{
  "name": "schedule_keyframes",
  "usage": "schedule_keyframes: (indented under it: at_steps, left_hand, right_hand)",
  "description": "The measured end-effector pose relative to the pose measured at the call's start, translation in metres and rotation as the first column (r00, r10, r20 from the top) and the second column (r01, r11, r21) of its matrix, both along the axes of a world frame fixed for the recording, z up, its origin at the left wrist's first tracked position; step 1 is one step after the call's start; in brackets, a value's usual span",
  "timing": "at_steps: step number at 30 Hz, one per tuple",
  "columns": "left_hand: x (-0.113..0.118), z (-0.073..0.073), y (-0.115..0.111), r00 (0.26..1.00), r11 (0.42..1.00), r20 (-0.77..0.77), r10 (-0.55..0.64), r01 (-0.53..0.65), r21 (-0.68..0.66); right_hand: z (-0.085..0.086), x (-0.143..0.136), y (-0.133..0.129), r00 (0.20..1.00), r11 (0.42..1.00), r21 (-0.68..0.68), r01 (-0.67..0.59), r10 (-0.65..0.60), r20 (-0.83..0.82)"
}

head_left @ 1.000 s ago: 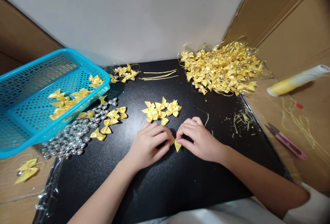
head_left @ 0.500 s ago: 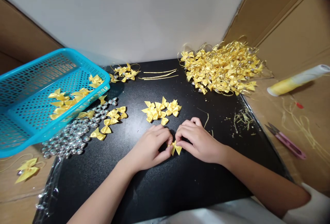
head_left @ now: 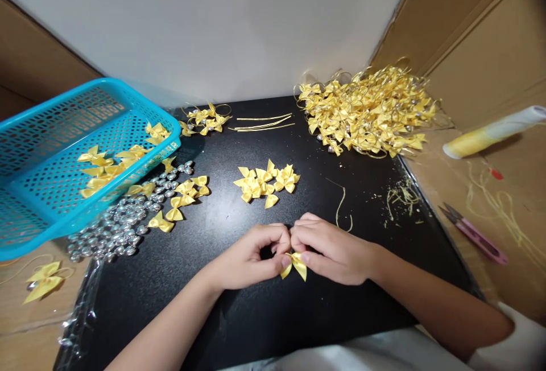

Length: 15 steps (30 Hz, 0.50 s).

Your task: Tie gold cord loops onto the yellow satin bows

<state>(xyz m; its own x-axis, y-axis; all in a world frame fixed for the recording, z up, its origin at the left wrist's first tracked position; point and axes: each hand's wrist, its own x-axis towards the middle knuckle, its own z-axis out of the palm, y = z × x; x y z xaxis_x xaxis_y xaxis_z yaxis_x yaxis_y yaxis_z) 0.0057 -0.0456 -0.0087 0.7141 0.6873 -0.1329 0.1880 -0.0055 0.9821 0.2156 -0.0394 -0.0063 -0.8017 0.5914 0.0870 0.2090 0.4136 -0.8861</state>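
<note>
Between both hands, low over the black table, is a yellow ribbon bow (head_left: 297, 266) with its two tails pointing toward me. My left hand (head_left: 260, 254) pinches its left side between thumb and fingers. My right hand (head_left: 328, 248) grips the right side, and the fingertips of both hands nearly meet. The upper part of the bow is hidden by my fingers. Just beyond the hands lies a cluster of yellow bows (head_left: 267, 182). A needle with a thin yellow thread (head_left: 339, 211) rests near my right hand.
At left, a blue basket (head_left: 55, 211) holds several bows, with silver beads (head_left: 115, 226) beside it. Gold cords (head_left: 262, 123) lie at the back. A large heap of finished bows (head_left: 367, 112) fills the back right. Pink thread snips (head_left: 480, 237) and a thread cone (head_left: 490, 132) are at right.
Both hands have moved a little toward me with the bow, and its tails show more fully now. More of the thread beside my right hand is visible.
</note>
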Motion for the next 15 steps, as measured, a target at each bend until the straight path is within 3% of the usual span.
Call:
schedule_keyframes:
  at_steps: [15]
  left_hand:
    - [-0.0018,-0.0023,0.0004,0.994,0.990,0.088,0.059,-0.047,-0.135]
  right_hand:
    - [-0.0044,-0.0012,-0.0001,0.997,0.997,0.010,0.076,-0.076,-0.016]
